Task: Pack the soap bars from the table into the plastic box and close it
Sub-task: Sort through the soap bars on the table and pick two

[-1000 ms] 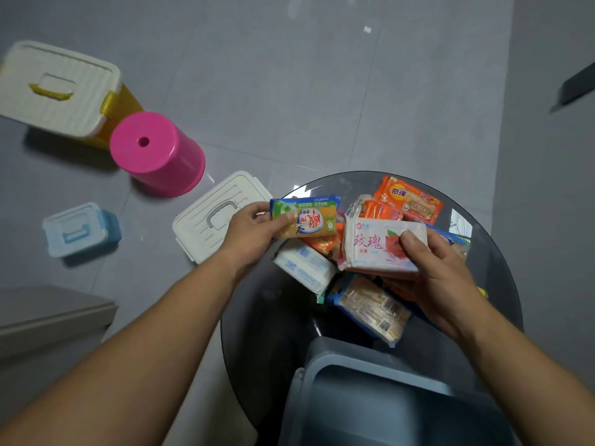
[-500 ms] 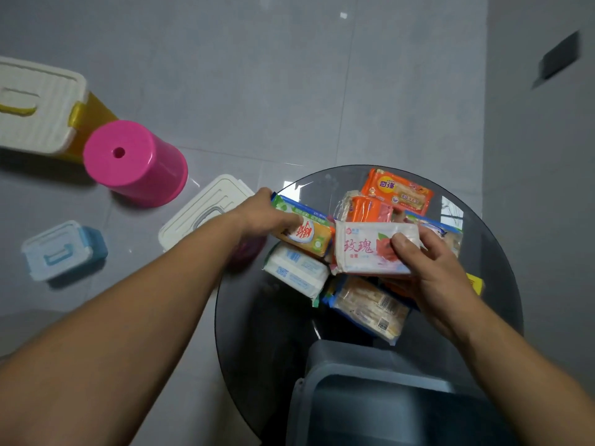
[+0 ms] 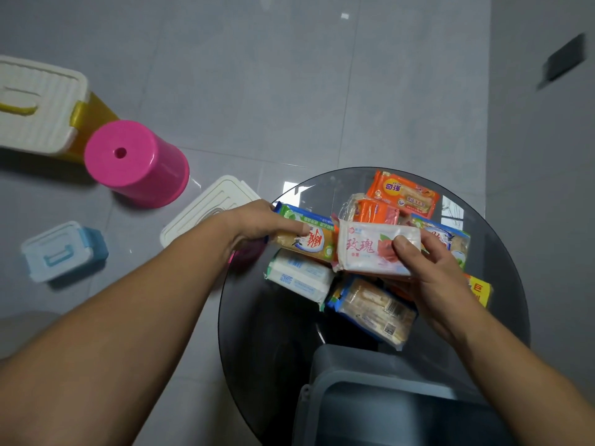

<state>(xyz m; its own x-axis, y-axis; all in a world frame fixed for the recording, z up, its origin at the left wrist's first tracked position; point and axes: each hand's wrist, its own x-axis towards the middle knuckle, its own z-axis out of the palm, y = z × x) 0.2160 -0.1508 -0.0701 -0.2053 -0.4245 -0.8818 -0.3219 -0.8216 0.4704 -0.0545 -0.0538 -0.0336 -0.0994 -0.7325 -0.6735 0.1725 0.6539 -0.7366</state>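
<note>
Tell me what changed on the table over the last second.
The left hand carried its green-and-orange soap bar down beside the white rose soap bar, tilting it. The right hand kept holding the rose bar. The other bars and the grey box stayed put.

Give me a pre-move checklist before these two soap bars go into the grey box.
1. Left hand grips the green-and-orange soap bar: ok.
2. Right hand grips the pink rose soap bar: ok.
3. Grey plastic box open at the near table edge: ok.
4. Box interior free: cannot tell.
5. Other bars remain on the glass table: ok.
6. Which lid fits the box: cannot tell.
</note>
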